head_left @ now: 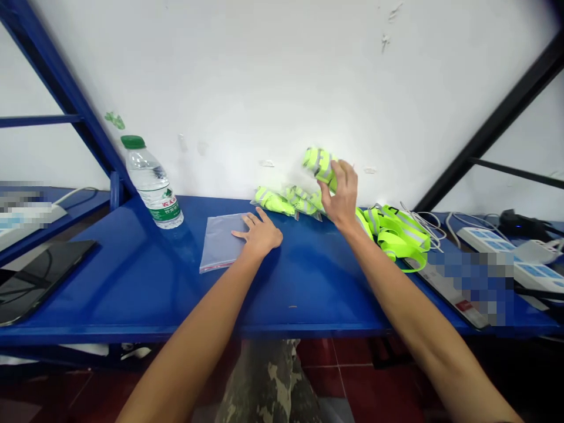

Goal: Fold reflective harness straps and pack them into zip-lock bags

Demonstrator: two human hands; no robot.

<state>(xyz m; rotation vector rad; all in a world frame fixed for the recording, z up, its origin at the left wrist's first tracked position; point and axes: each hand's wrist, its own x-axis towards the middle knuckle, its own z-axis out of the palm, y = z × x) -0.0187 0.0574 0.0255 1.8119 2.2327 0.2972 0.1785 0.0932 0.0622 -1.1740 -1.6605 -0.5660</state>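
Note:
My right hand (pixel 341 194) grips a clear bag with a rolled neon-yellow reflective strap (pixel 318 163) inside, lifted above the back of the table near the wall. Below and left of it, similar bagged reflective straps (pixel 275 201) lie along the wall. My left hand (pixel 259 232) rests with fingers spread on the right edge of a stack of clear zip bags (pixel 220 239), which lies flat on the blue table. Just right of my right wrist sits a loose heap of neon-yellow reflective straps (pixel 399 229) with black buckles.
A water bottle (pixel 154 185) with a green cap stands at the back left of the blue table (pixel 299 294). On the right are a tablet-like device (pixel 445 288), white cables (pixel 434 232) and a white power strip (pixel 489 244). A dark tablet (pixel 42 279) lies at the left.

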